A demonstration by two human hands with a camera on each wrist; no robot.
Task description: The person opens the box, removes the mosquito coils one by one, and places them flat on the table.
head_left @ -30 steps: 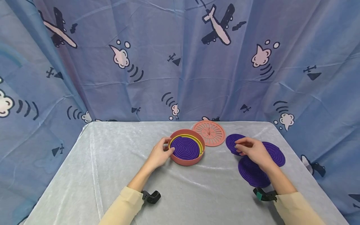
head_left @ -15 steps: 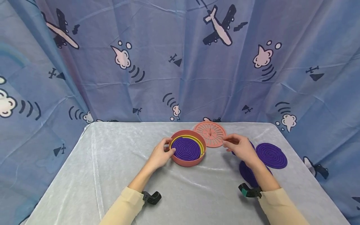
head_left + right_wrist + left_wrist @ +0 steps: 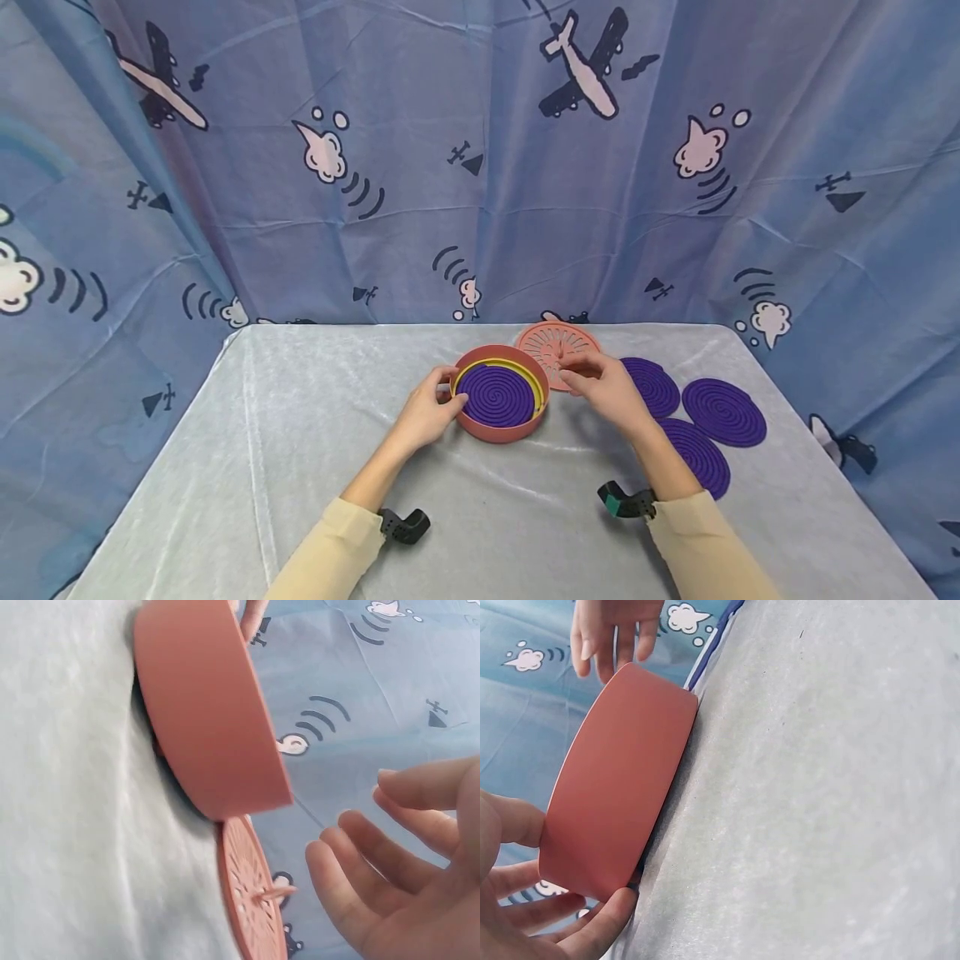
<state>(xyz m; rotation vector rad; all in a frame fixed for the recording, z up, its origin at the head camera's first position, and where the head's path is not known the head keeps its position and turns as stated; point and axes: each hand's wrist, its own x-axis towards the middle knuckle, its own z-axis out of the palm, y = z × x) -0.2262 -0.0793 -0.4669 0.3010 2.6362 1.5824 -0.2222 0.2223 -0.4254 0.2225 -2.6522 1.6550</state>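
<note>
In the head view a round salmon-pink box (image 3: 501, 435) stands on the table. A purple spiral coil (image 3: 495, 397) lies inside it, with a yellow ring (image 3: 539, 392) showing along its edge. My left hand (image 3: 423, 415) grips the box's left side, thumb at the rim; the left wrist view shows fingers around the box wall (image 3: 622, 780). Right of the box, my right hand (image 3: 609, 392) hovers with nothing held, its fingers (image 3: 349, 877) loosely bent and apart from the box. Behind that hand lies the slotted pink lid (image 3: 546, 342), which has a small central knob.
Three purple spiral coils lie at the right: one behind the right forearm (image 3: 649, 387), one further right (image 3: 723, 412), and a nearer coil (image 3: 701, 458) partly covered by the arm. A pale cloth covers the table (image 3: 337, 375). A blue printed curtain (image 3: 412, 167) hangs behind.
My right hand has moved left from above the purple coils to near the lid and box, uncovering the coils. My left hand stays on the box.
</note>
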